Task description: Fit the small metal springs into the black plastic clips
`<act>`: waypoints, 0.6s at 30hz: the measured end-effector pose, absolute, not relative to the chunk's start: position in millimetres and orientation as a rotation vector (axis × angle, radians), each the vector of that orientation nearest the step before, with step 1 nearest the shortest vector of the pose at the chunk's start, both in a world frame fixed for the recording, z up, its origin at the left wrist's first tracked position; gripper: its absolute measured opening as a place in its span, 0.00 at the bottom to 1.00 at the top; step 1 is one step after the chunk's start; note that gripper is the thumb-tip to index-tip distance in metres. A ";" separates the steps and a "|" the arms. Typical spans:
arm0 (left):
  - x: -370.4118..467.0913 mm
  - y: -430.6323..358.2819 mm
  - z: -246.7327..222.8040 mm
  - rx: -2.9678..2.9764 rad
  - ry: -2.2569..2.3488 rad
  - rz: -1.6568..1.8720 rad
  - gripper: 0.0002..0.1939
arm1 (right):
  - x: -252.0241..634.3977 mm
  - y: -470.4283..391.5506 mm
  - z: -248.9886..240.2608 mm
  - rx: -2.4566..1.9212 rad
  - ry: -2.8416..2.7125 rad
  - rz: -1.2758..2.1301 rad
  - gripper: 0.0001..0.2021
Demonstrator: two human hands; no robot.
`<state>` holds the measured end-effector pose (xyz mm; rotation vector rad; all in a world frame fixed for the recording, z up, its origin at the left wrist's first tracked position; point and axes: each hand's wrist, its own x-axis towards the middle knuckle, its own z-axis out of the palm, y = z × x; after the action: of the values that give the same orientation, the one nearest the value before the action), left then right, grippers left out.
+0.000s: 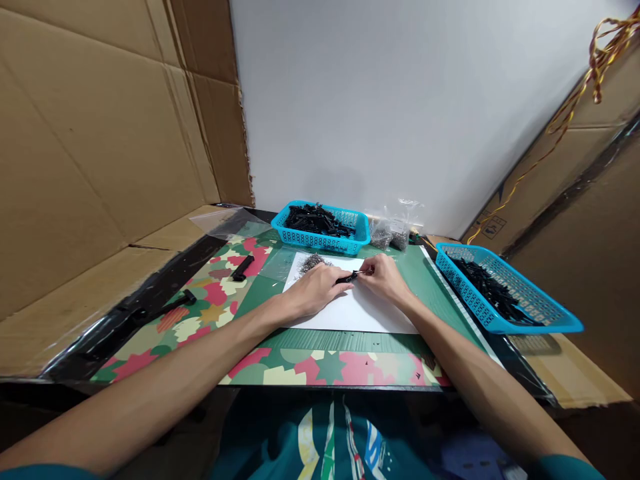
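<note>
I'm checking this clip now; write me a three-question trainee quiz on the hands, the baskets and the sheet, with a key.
1. What does the left hand hold between thumb and fingers?
2. True or false: the far blue basket and the right-hand blue basket both contain black pieces.
3. Fill in the colour: the pile of small metal bits lies on a ____ sheet.

Key:
1. A small black part.
2. True.
3. White.
</note>
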<state>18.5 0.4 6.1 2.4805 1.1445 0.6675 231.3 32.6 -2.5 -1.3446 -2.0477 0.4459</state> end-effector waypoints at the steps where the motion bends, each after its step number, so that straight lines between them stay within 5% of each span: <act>1: 18.4 1.1 5.0 2.474 1.146 0.668 0.18 | 230.9 32.4 -2.7 -1.336 -2.054 0.439 0.08; 18: 19.2 3.1 3.8 2.385 1.237 0.680 0.20 | 244.3 46.8 -6.2 -1.258 -2.107 0.669 0.11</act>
<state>19.2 3.1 3.8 2.3851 1.2373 0.6805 244.3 46.8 -6.2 -1.2578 -2.1074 0.6688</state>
